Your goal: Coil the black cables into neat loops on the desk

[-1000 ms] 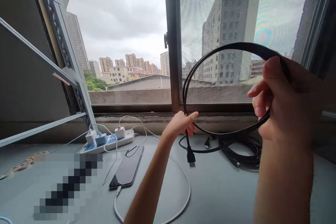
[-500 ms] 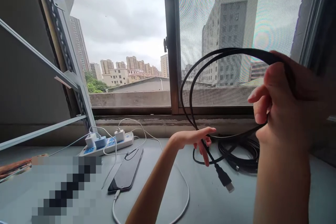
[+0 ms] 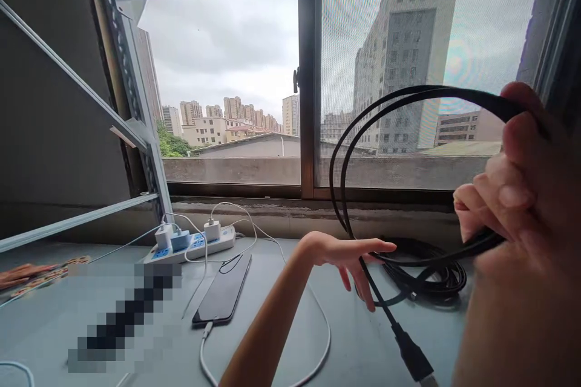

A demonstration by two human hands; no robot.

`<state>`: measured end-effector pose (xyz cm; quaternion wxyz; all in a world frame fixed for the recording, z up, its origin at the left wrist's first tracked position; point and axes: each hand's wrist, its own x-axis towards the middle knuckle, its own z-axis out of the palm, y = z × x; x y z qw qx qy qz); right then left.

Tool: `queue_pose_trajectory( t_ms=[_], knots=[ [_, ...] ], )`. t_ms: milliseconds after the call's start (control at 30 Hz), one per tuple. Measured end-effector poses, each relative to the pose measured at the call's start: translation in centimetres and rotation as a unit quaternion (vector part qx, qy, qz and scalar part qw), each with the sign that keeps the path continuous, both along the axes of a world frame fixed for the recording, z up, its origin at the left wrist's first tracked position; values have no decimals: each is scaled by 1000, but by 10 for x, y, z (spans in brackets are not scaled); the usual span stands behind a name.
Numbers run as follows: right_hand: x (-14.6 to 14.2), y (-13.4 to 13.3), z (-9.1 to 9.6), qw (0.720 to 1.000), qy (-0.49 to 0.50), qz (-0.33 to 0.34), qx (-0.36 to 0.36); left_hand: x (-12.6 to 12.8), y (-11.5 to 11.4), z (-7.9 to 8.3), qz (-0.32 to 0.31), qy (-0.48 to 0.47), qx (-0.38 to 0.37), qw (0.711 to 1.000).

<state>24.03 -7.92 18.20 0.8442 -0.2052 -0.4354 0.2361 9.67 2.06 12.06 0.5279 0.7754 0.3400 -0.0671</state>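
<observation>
My right hand point(image 3: 521, 193) is raised at the right edge, its fingers closed around a black cable point(image 3: 345, 151) wound into two loops in front of the window. The cable's loose end runs down to a black plug point(image 3: 413, 358) hanging near the bottom of the view. My left hand point(image 3: 349, 254) reaches forward below the loops with its fingers stretched out. The cable passes between or against those fingers, and no firm grip shows. A second coil of black cable point(image 3: 426, 275) lies on the grey table behind them.
A white power strip point(image 3: 195, 243) with white chargers lies by the window sill. A dark phone point(image 3: 223, 293) rests face up on the grey table point(image 3: 91, 290), plugged into a white cord point(image 3: 324, 338). A slanted metal shelf frame point(image 3: 136, 133) stands at the left.
My left hand has slid rightward along the cable and opened its fingers. The loops have doubled in my right hand. The plug has swung down and to the right.
</observation>
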Motion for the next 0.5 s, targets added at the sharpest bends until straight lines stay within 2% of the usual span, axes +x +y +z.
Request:
queue_pose_trajectory(
  t_ms=[133, 200, 267, 333, 400, 467, 500],
  knots=[
    [3, 3, -8, 990, -86, 1, 115, -11, 1, 2, 57, -76, -15, 995],
    [4, 6, -13, 985, -100, 8, 142, -14, -2, 7, 122, -129, 0, 984],
    [4, 9, -16, 981, -98, 20, 164, -15, -4, 12, 196, -196, 2, 961],
    [2, 13, -18, 977, -84, 39, 190, -12, -6, 16, 267, -299, -11, 916],
    [-1, 19, -18, 975, -68, 62, 201, -6, -6, 17, 323, -416, -19, 850],
    [-2, 27, -17, 977, -51, 87, 186, -2, -4, 18, 347, -503, -23, 791],
    [-3, 31, -16, 979, -41, 100, 172, -1, -3, 19, 345, -534, -26, 771]
  ],
)
